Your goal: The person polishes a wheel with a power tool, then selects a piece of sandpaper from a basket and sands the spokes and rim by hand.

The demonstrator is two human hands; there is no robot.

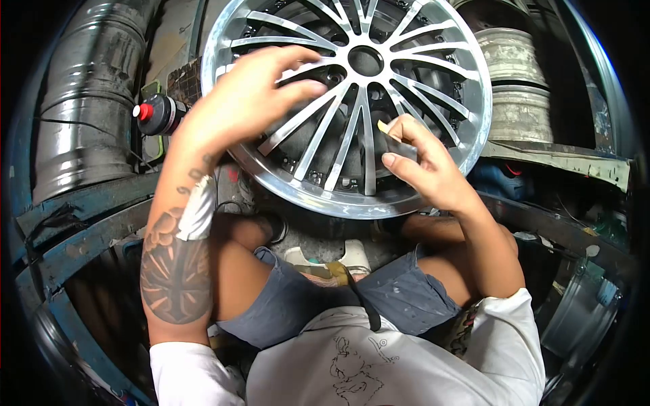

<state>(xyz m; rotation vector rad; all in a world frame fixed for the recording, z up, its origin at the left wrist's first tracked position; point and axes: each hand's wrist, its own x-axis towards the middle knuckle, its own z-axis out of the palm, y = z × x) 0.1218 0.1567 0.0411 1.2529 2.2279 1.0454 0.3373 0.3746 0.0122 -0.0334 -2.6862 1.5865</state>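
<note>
A large multi-spoke metal wheel rim [313,154] lies in front of me, its face turned up. Over its left spokes is my left hand [267,91], fingers apart and holding nothing. My right hand [423,159] is at the lower right part of the rim, thumb and fingers pinching a dark, thin sheet [399,145] with a small yellow edge. The sheet is close to a lower spoke; whether it touches the metal cannot be made out.
Worn metal rims are stacked at the left [88,101] and upper right [518,108]. A dark bottle with a red cap [160,114] stands left of the wheel. Blue metal frame bars [88,203] run on both sides. Another rim [579,311] is at lower right.
</note>
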